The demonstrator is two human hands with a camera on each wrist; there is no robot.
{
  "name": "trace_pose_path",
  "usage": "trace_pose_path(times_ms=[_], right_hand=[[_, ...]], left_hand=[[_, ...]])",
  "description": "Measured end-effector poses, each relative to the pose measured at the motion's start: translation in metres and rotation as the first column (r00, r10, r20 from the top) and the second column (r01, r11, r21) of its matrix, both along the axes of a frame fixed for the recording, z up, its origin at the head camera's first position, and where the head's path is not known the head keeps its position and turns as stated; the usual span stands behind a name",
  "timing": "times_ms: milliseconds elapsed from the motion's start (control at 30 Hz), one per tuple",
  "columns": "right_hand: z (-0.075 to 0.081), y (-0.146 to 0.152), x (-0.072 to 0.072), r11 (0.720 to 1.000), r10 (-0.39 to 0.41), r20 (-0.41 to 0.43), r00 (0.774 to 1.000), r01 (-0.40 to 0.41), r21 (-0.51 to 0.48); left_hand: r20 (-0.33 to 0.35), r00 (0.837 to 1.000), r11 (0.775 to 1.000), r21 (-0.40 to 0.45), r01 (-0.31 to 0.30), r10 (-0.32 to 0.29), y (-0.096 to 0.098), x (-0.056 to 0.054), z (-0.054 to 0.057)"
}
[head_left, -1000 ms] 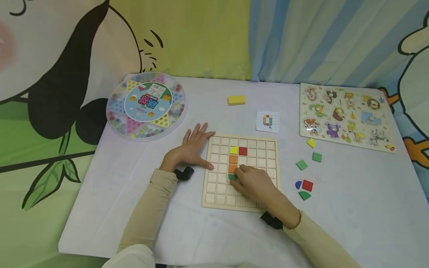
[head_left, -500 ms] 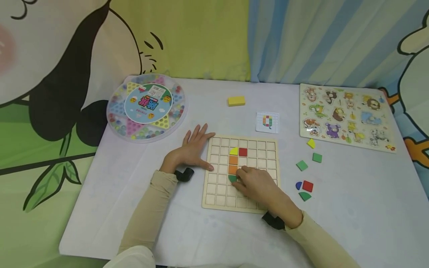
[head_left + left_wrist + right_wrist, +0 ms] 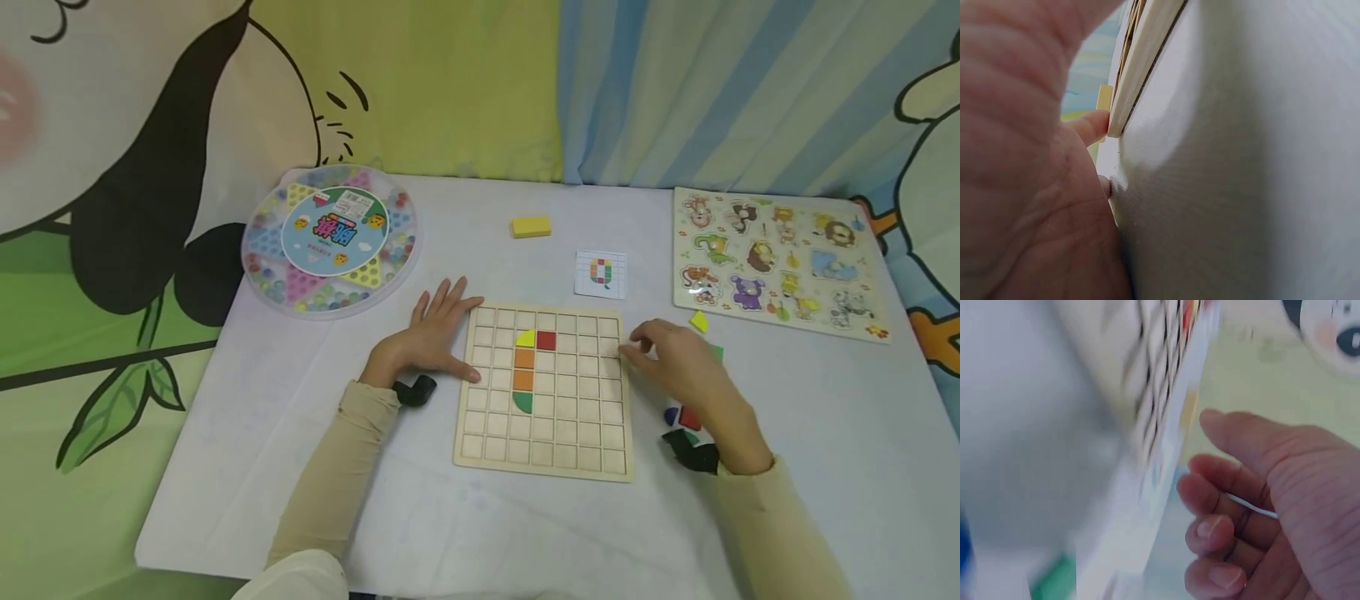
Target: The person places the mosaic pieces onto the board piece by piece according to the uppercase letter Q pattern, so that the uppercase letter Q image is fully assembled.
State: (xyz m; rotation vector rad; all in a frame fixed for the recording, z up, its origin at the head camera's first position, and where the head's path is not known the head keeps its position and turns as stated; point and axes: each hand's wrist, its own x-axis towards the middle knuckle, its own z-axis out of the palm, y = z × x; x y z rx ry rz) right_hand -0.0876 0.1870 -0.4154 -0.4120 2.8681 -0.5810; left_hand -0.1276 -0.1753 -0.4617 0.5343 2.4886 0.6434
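In the head view a wooden grid board point(image 3: 577, 417) lies on the table. Set in its cells are a yellow quarter-round tile point(image 3: 527, 338), a red square tile point(image 3: 546, 341), two orange square tiles point(image 3: 524, 358) and a green quarter-round tile point(image 3: 523, 402). My left hand point(image 3: 427, 337) rests at the board's left edge, fingers spread, thumb on the rim. Over the right side hovers my right hand point(image 3: 682, 358), its fingers loosely bent around nothing, as the right wrist view also shows. Beneath it, loose red point(image 3: 690, 418), blue point(image 3: 671, 415) and green point(image 3: 718, 352) tiles are partly covered.
A pattern card point(image 3: 600, 273) lies behind the board, with a yellow block point(image 3: 531, 227) farther back. An animal puzzle board point(image 3: 780, 258) is at the back right, a loose yellow tile point(image 3: 699, 322) near its front edge. A round bead-filled game box point(image 3: 333, 237) stands back left.
My right hand has left the green quarter-round tile on the board and moved right, over the loose tiles. That tile stays in its cell. My left hand has not moved.
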Motion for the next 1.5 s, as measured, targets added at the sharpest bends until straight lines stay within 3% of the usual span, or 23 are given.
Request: trace_pose_path(times_ms=[200, 333, 533, 733, 1000, 1500], right_hand=[[0.003, 0.052, -0.021, 0.971, -0.22, 0.063, 0.973, 0.212, 0.113], [-0.001, 0.066, -0.028, 0.95, -0.279, 0.088, 0.956, 0.262, 0.167], [-0.008, 0.068, -0.03, 0.931, -0.341, 0.074, 0.937, 0.325, 0.167], [-0.01, 0.076, -0.036, 0.924, -0.358, 0.138, 0.924, 0.329, 0.194], [-0.013, 0.081, -0.038, 0.947, -0.308, 0.134, 0.942, 0.289, 0.144], [-0.017, 0.073, -0.038, 0.934, -0.354, 0.162, 0.921, 0.337, 0.123]], left_hand=[[0.0, 1.0, 1.0, -0.013, 0.002, -0.002, 0.0, 0.0, -0.001], [-0.001, 1.0, 1.0, -0.013, 0.001, -0.001, 0.0, 0.0, 0.0], [0.003, 1.0, 1.0, -0.006, 0.0, 0.0, 0.0, -0.001, 0.001], [0.005, 1.0, 1.0, -0.011, 0.0, 0.0, 0.001, -0.002, 0.0], [0.008, 1.0, 1.0, 0.001, 0.01, -0.01, -0.001, -0.002, 0.001], [0.012, 1.0, 1.0, 0.003, 0.011, -0.011, 0.0, -0.001, 0.004]])
